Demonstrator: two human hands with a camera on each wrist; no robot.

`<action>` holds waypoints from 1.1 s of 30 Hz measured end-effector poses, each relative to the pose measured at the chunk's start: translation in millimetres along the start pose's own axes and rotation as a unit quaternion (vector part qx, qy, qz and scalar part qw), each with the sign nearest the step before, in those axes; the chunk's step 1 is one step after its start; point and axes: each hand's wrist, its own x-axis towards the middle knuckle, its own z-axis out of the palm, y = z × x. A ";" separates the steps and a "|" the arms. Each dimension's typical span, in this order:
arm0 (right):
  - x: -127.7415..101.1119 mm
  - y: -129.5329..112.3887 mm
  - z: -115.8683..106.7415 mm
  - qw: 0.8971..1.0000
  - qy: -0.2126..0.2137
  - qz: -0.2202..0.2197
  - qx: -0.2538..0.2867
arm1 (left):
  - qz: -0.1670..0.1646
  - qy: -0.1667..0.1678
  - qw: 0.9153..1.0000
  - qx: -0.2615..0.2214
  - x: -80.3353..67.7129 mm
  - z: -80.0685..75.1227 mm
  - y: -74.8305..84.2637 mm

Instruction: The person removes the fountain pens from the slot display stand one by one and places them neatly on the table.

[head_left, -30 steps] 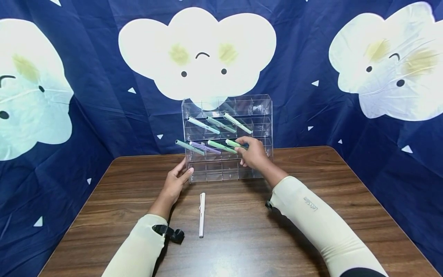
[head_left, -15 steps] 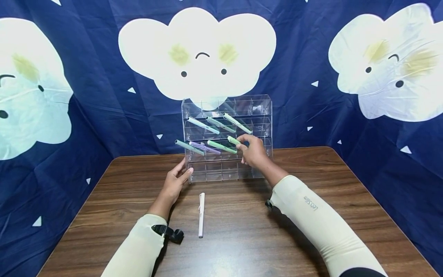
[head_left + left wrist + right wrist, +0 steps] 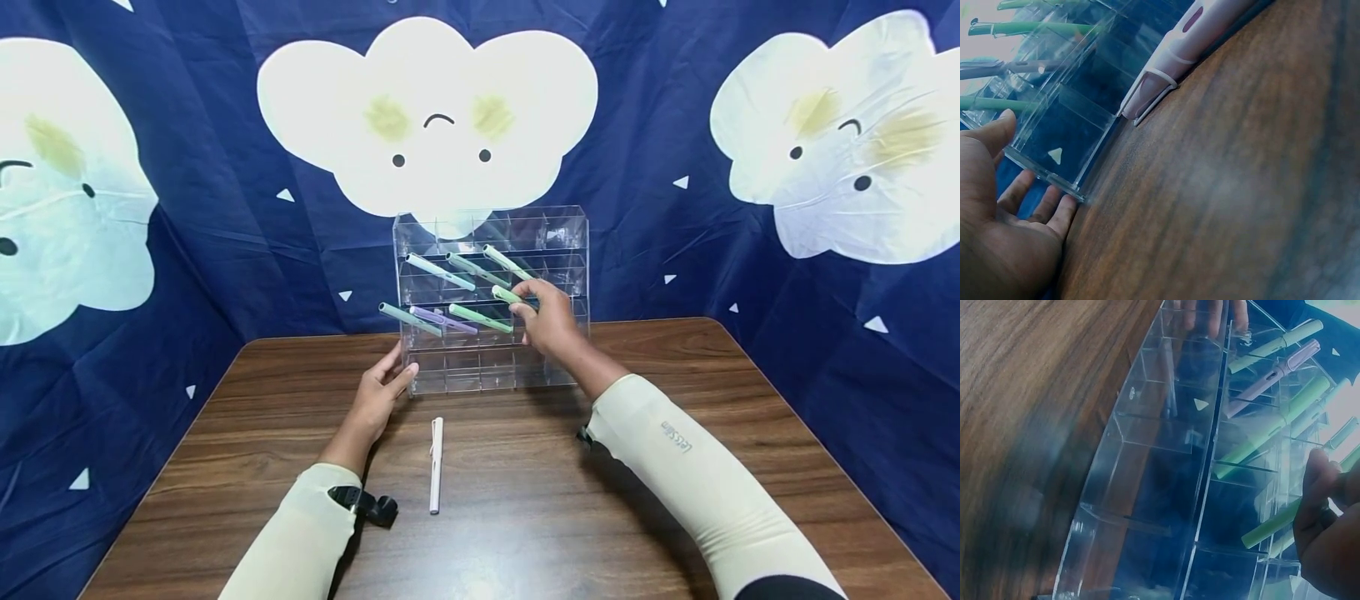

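Two hands work at a clear rack (image 3: pixel 491 300) standing on a wooden table (image 3: pixel 525 500); the right hand (image 3: pixel 550 321) pinches a green pen (image 3: pixel 507 296) between thumb and fingers, its free end pointing up and left of the knuckles, in front of the rack's middle rows; the right wrist view shows the same pen (image 3: pixel 1272 528) held just outside the clear wall, thumb (image 3: pixel 1317 481) curled over it. Just left of that hand, three more pens (image 3: pixel 450 318) jut from a middle row, and above it three others (image 3: pixel 472 268) jut from a higher row. The left hand (image 3: pixel 378 392) has relaxed, nearly straight fingers resting against the rack's lower left corner (image 3: pixel 1054 178), thumb on the front edge. One pale pen (image 3: pixel 437 464) lies flat on the table, just right of the left forearm and near that hand.
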 end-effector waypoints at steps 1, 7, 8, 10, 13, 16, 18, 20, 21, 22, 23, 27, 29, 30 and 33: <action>-0.2 -0.8 -1.3 1.000 0.002 -0.004 0.000 | 0.000 0.000 1.000 -0.001 0.3 0.3 -0.3; -0.4 -4.0 -7.8 0.999 0.007 -0.015 0.041 | -0.006 -0.001 1.000 -0.003 0.6 -0.6 -0.5; -0.1 -4.4 -8.5 0.999 0.008 -0.017 0.050 | -0.007 -0.002 1.000 -0.004 0.4 -0.8 -0.3; 0.4 -5.8 -9.8 0.998 0.013 -0.026 0.059 | -0.008 -0.003 1.000 -0.003 -0.2 -1.2 0.0; 0.8 -9.0 -11.8 0.997 0.027 -0.048 0.050 | -0.007 -0.001 1.000 -0.003 -0.8 -1.2 0.5; 0.1 -14.4 -15.7 0.995 0.046 -0.074 0.038 | -0.007 0.003 1.000 0.000 -0.8 -0.6 0.8; -1.1 -18.9 -19.3 0.994 0.060 -0.090 0.031 | -0.004 0.003 1.000 0.003 -0.4 0.1 0.7; -2.8 -23.6 -22.0 0.992 0.073 -0.098 0.026 | -0.002 0.003 1.000 0.005 0.2 0.3 0.8; -3.7 -25.2 -23.0 0.992 0.080 -0.100 0.019 | -0.002 0.004 1.000 0.006 0.4 0.4 0.7; -4.6 -26.6 -23.7 0.991 0.086 -0.101 0.014 | -0.002 0.005 1.000 0.008 0.4 0.4 0.9; -5.6 -27.4 -23.9 0.991 0.089 -0.099 0.010 | -0.002 0.004 1.000 0.008 0.5 0.4 0.9; -11.0 -28.3 -23.2 0.992 0.096 -0.083 -0.003 | 0.001 0.007 1.000 0.007 0.3 0.2 1.3; -14.4 -27.7 -22.3 0.993 0.091 -0.076 0.000 | 0.005 0.006 1.000 0.006 0.3 0.2 1.2; -16.2 -27.1 -21.9 0.993 0.088 -0.072 0.002 | 0.007 0.006 1.000 0.007 0.3 0.3 1.1; -20.7 -24.3 -20.3 0.994 0.080 -0.067 0.025 | 0.008 0.006 1.000 0.007 0.4 0.6 0.3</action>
